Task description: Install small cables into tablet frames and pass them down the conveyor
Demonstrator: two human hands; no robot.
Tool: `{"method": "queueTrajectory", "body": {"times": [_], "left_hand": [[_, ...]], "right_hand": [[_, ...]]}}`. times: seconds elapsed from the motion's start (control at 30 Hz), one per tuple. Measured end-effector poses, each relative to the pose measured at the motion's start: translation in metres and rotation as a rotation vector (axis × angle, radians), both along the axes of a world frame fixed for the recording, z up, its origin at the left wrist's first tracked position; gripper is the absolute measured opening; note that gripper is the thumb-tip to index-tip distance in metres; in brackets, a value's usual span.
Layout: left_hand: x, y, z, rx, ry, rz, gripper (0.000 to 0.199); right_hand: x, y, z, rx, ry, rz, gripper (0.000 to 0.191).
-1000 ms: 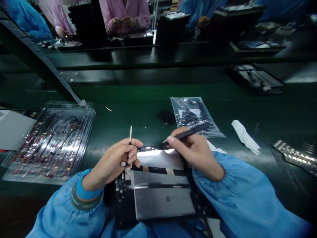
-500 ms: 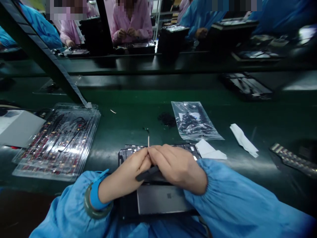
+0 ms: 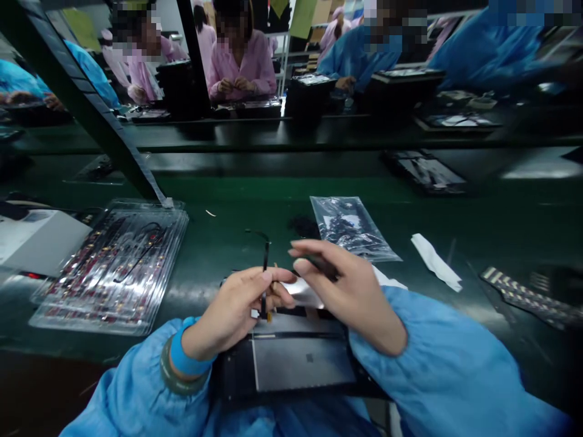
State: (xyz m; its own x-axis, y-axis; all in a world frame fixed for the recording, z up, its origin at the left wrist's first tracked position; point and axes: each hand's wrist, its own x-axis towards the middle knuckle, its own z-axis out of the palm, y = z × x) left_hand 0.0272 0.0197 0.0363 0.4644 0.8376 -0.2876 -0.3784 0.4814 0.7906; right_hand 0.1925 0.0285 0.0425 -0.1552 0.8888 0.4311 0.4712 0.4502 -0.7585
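Between its thumb and fingers my left hand (image 3: pixel 248 291) pinches a thin black flex cable (image 3: pixel 266 255), whose upper end bends to the left. My right hand (image 3: pixel 348 288) is raised beside it, thumb and fingers apart, with nothing visible between them. Below both hands lies an opened flat device (image 3: pixel 303 364) with a grey panel and a dark frame; the hands hide much of its far part. A shiny silver piece (image 3: pixel 307 294) shows between the hands; I cannot tell whether it is loose or what it rests on.
Stacked clear trays (image 3: pixel 113 273) of small parts lie left, beside a white box (image 3: pixel 43 243). A clear plastic bag (image 3: pixel 353 227) sits beyond my hands, near a dark pile (image 3: pixel 304 226). White paper (image 3: pixel 436 262) and a patterned strip (image 3: pixel 528 294) lie right. Co-workers sit across the bench.
My right hand has come away from the left, and its fingers have spread. The black flex cable now stands up out of my left hand. The whole view has shifted slightly.
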Motion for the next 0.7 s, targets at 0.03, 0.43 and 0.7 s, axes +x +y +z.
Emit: {"method": "queueTrajectory", "body": {"times": [0.03,0.43,0.7], "left_hand": [[0.001,-0.002,-0.001,0.003,0.003,-0.035,0.032],[-0.001,-0.012,-0.012,0.729,0.684,0.663,0.006],[-0.002,-0.009,-0.019,0.749,0.712,0.674,0.003]], "right_hand": [[-0.003,0.003,0.003,-0.121,0.082,0.001,0.021],[-0.020,-0.004,-0.003,0.300,-0.147,0.004,0.009],[-0.031,-0.015,-0.011,0.498,-0.401,0.114,0.019]]}}
